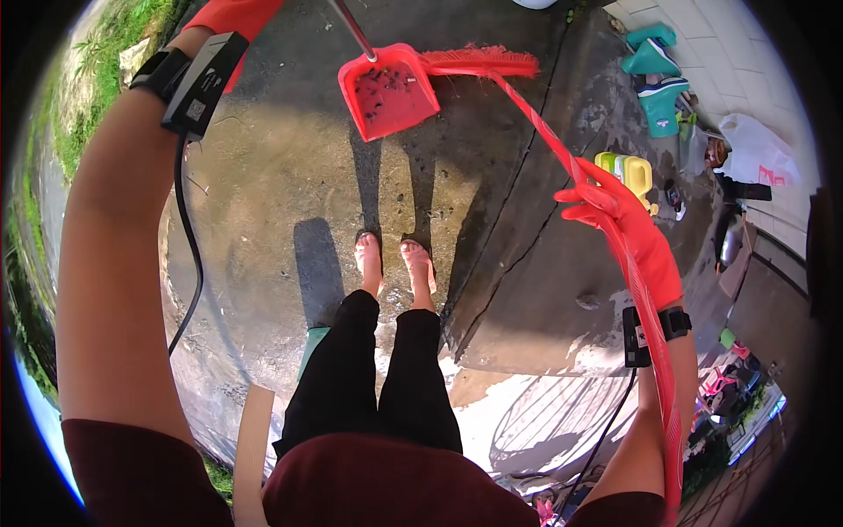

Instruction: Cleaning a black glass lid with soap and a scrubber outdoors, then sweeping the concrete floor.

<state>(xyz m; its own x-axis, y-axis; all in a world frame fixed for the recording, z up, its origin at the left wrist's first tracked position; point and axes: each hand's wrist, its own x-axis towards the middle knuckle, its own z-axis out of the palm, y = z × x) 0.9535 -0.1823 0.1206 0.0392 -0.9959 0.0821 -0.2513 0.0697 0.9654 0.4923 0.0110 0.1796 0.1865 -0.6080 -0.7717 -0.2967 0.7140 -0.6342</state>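
Note:
My right hand (632, 227), in a red rubber glove, holds the red handle of a broom (540, 125). The handle runs back along my right forearm, and some fingers stick out from it. The broom's red bristle head (490, 62) lies right beside a red long-handled dustpan (395, 92) on the ground. Dark bits of debris lie in the pan. Its metal handle (352, 26) rises past the top edge of the picture. My left hand (234, 20), also red-gloved, is cut off at the upper left; its fingers and anything in them are hidden.
Wet, cracked concrete (263, 165) surrounds my feet in pink sandals (418, 260). At the right, by a tiled wall (711, 59), stand teal rubber boots (658, 109), a yellow jug (632, 174) and a white plastic bag (757, 148). Grass (105, 72) borders the left side.

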